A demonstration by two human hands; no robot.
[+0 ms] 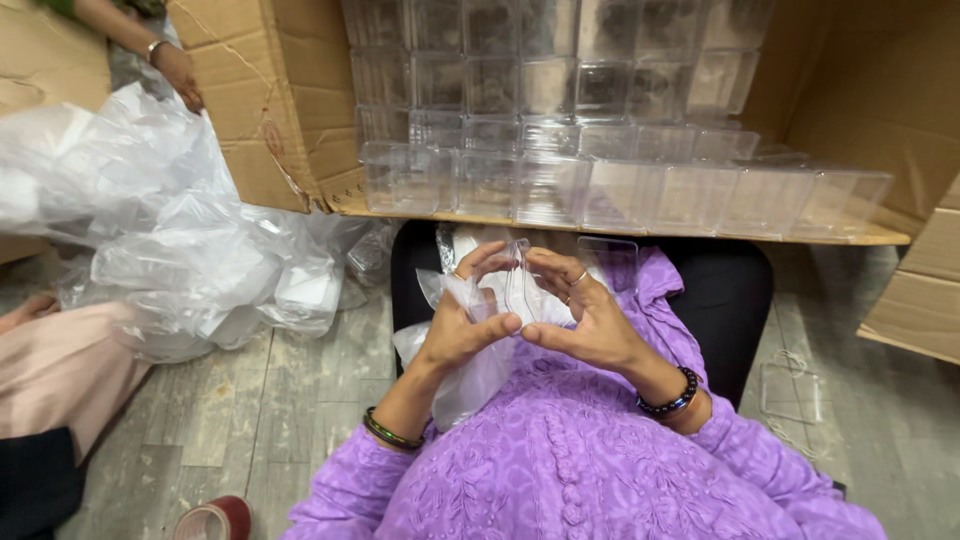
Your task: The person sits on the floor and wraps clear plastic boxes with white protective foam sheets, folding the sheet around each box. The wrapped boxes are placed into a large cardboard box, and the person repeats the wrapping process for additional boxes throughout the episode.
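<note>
Cardboard box (270,120): a big brown box lies on its side on the floor, open toward the person, well above and beyond the fingers. One torn flap hangs at its left.
Stacked cases (560,110): many clear plastic cases fill the box in rows, the front rows reach the edge of the lower flap, just beyond the fingers.
Plastic bags (170,240): a large heap of crumpled clear bags lies on the floor, far to the left of the fingers.
Floor (260,410): grey wooden planks, below and on both sides of the hands.
Another person's hand (178,72): it rests on the left flap of the box, with a bracelet on the wrist, well apart from the fingers of the wearer.
Left hand (462,322): it is over the lap in purple cloth. Its fingers (480,262) are curled and closed on the clear case, the thumb tip is just beside the right thumb.
Right hand (590,318): its fingers (552,268) are bent and pressed on the same case from the other side. A ring is on one finger, a dark bead bracelet on the wrist.
Clear case (520,290): a small transparent case, held between both hands, partly in a thin plastic sleeve (470,375) that hangs below the left hand.
Tape roll (215,520): a red roll on the floor, far below and left of the fingers.
</note>
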